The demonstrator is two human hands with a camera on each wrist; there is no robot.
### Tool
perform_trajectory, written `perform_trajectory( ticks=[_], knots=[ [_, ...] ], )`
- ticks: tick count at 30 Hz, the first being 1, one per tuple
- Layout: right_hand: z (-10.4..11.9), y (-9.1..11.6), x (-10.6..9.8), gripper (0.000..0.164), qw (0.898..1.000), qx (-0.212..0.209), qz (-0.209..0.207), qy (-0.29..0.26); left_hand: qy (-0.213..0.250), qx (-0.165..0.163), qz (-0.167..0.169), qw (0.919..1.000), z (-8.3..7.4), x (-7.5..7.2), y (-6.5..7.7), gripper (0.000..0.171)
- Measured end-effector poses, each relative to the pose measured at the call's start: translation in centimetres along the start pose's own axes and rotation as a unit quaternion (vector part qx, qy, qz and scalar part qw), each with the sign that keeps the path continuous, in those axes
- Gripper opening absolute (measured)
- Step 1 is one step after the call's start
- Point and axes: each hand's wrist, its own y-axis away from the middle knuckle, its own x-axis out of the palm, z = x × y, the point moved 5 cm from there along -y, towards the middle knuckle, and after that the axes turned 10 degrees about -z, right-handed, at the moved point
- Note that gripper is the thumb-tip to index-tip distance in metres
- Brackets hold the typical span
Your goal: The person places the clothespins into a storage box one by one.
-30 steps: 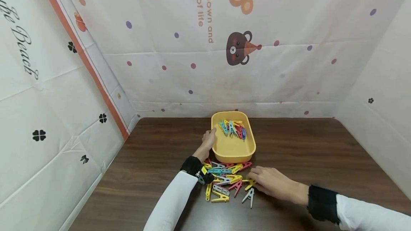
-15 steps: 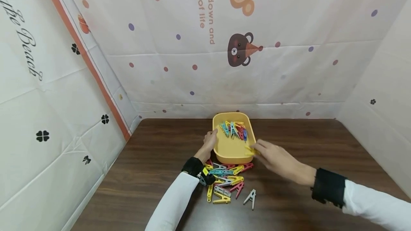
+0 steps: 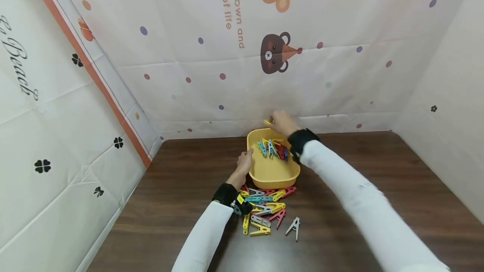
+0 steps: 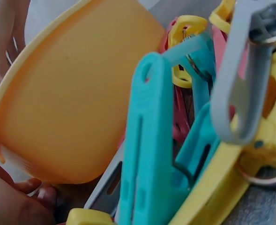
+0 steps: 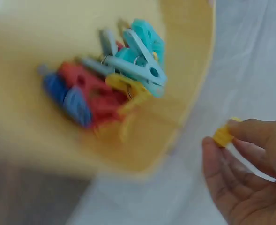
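My left hand (image 3: 243, 163) grips the left rim of a yellow plastic basin (image 3: 270, 175); in the left wrist view its fingertips lie by the basin's lower edge. My right hand (image 3: 284, 123) is up above the basin's far rim. Between thumb and fingers it pinches a yellow clothespin (image 5: 223, 136), mostly covered by the fingers. Inside the basin, toward the far end, lies a heap of clothespins (image 3: 273, 148) in teal, yellow, red and blue. In front of the basin a loose pile of clothespins (image 3: 261, 209) in several colours lies on the table.
A grey clothespin (image 3: 294, 226) lies apart, right of the pile. The brown wooden table (image 3: 181, 188) ends at a printed white curtain (image 3: 211, 91) just behind the basin. More white sheeting (image 3: 450, 146) stands at the right and left.
My right hand has carried the yellow clothespin from the pile past the basin's near right corner to above its far rim. My left hand stays on the basin.
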Motion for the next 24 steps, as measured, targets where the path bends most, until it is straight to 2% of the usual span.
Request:
perform_trajectory(
  ticks=[2, 5, 8, 11, 14, 17, 21, 24],
  knots=[
    [-0.8, -1.4, 1.5, 0.019, 0.998, 0.060, 0.023, 0.007, 0.001, 0.009, -0.002, 1.0000, -0.6, 0.0, -0.2, 0.066],
    [-1.4, -2.0, 4.0, 0.032, 0.991, 0.122, 0.052, 0.019, -0.002, 0.017, -0.004, 0.9998, -1.1, 0.2, -0.3, 0.067],
    [-0.8, -1.7, 5.6, 0.036, 0.987, 0.138, 0.074, 0.028, -0.009, 0.015, -0.008, 0.9998, -1.2, 0.4, -0.3, 0.067],
    [-0.2, -1.2, 6.2, 0.043, 0.985, 0.136, 0.107, 0.020, -0.013, 0.012, -0.008, 0.9998, -1.0, 0.4, -0.4, 0.067],
    [0.2, -0.6, 5.8, 0.048, 0.986, 0.117, 0.121, 0.010, -0.012, 0.011, -0.007, 0.9998, -0.7, 0.3, -0.4, 0.066],
    [1.0, 0.4, 4.2, 0.043, 0.990, 0.082, 0.118, 0.002, -0.010, 0.006, -0.006, 0.9999, -0.4, 0.1, -0.4, 0.063],
    [3.1, 3.0, 0.0, 0.019, 0.997, 0.001, 0.078, 0.025, -0.009, 0.003, -0.006, 0.9999, -0.3, -0.1, -0.3, 0.062],
    [4.7, 6.6, -3.0, 0.016, 0.994, -0.077, 0.049, 0.052, -0.008, 0.005, -0.008, 0.9999, -0.3, 0.0, -0.2, 0.064]
  ],
)
